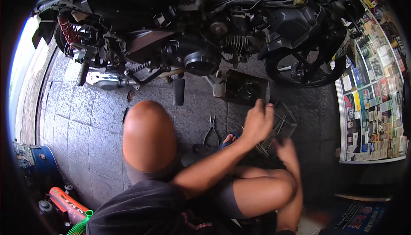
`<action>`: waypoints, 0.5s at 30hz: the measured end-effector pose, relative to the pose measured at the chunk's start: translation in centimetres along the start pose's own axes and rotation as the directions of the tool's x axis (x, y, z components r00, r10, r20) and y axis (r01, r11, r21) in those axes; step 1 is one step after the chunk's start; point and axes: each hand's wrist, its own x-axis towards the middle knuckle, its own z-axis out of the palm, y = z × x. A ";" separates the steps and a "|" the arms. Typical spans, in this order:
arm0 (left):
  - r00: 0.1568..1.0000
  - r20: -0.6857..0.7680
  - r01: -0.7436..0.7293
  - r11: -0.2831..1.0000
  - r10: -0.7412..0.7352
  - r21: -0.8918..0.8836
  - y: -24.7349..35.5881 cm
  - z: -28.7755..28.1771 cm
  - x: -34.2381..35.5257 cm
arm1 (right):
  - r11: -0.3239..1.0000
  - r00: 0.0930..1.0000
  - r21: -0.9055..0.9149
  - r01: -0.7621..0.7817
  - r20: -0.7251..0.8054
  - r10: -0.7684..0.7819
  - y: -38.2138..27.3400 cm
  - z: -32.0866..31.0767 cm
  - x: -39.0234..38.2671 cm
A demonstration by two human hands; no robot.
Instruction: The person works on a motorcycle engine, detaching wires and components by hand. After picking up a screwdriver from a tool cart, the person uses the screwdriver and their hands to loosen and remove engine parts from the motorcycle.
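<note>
My left hand (258, 123) is raised in front of a dark, oily rectangular pan (266, 90) under the motorcycle (199, 61). Its fingers are curled together, and whatever they grip is too small or hidden to name. Lower and to the right, my right hand (286, 150) is smeared by motion at the near edge of a tool tray (290, 128). Long thin metal tools (281, 124) lie in that tray. A pair of pliers (210, 131) rests on the tiles left of my hands, jaws pointing away from me.
Across the far side stands the motorcycle, its front wheel (306, 70) at right and a pedal (179, 92) jutting toward me. A sticker-covered display case (374, 85) borders the right. An orange-red cylinder (68, 203) and green coiled hose (81, 224) are at lower left.
</note>
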 end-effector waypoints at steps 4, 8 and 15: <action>0.987 -0.157 -0.049 0.998 0.044 -0.033 -0.7 -2.1 0.9 | 0.988 0.989 -0.149 -0.034 0.135 0.055 7.1 10.4 1.6; 0.974 -0.220 -0.046 0.999 0.044 -0.008 -2.9 -4.9 2.0 | 0.979 0.994 -0.200 -0.045 0.090 0.064 5.4 17.0 2.7; 0.964 -0.253 -0.142 0.965 0.085 -0.220 -2.3 -6.8 2.0 | 0.963 0.977 -0.169 -0.212 -0.058 0.205 4.3 19.8 3.6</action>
